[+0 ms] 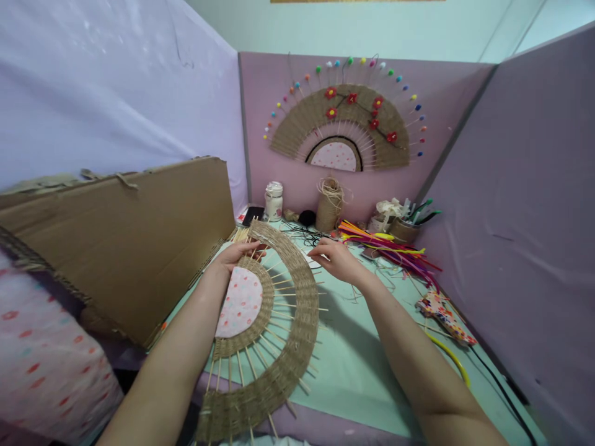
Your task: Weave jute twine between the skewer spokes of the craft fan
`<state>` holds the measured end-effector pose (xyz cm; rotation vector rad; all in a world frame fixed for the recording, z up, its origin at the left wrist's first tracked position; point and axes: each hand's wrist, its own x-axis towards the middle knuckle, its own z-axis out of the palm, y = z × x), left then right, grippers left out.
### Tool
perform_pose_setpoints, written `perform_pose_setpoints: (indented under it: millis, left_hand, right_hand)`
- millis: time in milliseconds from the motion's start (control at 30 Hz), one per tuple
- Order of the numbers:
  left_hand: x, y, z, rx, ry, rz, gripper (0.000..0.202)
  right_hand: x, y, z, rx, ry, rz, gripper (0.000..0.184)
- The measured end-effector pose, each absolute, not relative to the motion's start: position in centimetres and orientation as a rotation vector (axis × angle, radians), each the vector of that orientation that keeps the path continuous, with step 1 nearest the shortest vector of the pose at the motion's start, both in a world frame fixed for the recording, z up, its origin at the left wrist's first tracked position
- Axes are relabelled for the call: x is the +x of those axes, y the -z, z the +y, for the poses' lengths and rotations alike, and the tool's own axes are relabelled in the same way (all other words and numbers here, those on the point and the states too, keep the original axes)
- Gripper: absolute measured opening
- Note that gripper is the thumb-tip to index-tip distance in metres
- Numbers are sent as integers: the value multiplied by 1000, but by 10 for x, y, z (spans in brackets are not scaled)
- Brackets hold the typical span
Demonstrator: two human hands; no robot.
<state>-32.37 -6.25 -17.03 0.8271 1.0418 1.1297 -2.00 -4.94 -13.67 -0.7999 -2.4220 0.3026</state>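
My left hand (238, 253) grips a half-round fan (307, 294) near its upper end, fingers closed around the sticks. The fan is woven from brown twine over thin wooden sticks, with a wide outer band and a narrow inner one. At its centre is a pink-and-white patterned half-disc (242, 300). Stick ends poke out past the outer band. Just right of the fan's upper edge, my right hand (335, 257) is raised with fingertips pinched together; whatever they hold, if anything, is too small to make out.
A cardboard panel (139, 241) stands at left. A decorated fan (297, 124) hangs on the back wall. Along the table's rear stand a white bottle (274, 201) and a twine roll (329, 207). Coloured pipe cleaners (390, 248) and a patterned glue gun (444, 316) with a cord lie at right.
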Motion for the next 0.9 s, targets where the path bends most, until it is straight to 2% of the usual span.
perform_pose_setpoints:
  millis: [233,700,900]
  left_hand:
    - [-324,169,-63,862,-1173,1060,37]
    - [-328,160,-69,721,-1239,925,28]
    - [-325,154,-76,685,-1259,846,26]
  right_hand:
    - [-17,140,-46,-726,-325,-2533,21]
    - [-7,133,-43,-816,-486,-2439,18]
    - [-3,147,-37,-864,-935,-2277,22]
